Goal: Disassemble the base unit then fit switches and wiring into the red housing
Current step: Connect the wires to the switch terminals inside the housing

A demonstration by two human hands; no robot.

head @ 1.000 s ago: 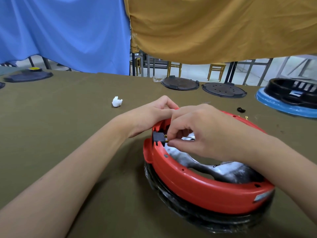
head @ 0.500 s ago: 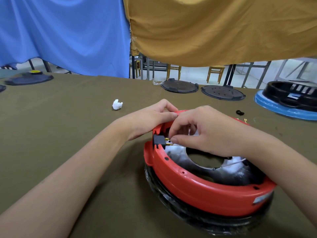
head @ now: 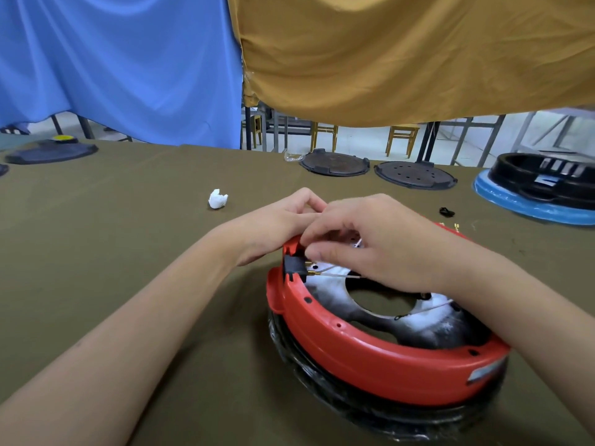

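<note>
A crumpled white scrap [head: 218,198] lies far left on the olive table [head: 96,252], then the left hand [head: 273,223] grips the red housing [head: 370,358] rim beside the black switch [head: 294,265], while the right hand [head: 380,243] pinches a thin wire [head: 338,276] there.

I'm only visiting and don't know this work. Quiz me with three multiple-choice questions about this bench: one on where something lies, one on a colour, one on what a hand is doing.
1. Where is the crumpled white scrap?
A. inside the red housing
B. on the cloth, left of both hands
C. on the blue-rimmed unit

2. What colour is the switch block in the red housing wall?
A. black
B. yellow
C. white

3. What is the right hand doing?
A. lying flat on the table
B. lifting a dark disc
C. working with curled fingers at the switch

Answers: 1 B, it sits alone on the cloth. 2 A, black against red. 3 C, fingertips bunch beside the block.
</note>
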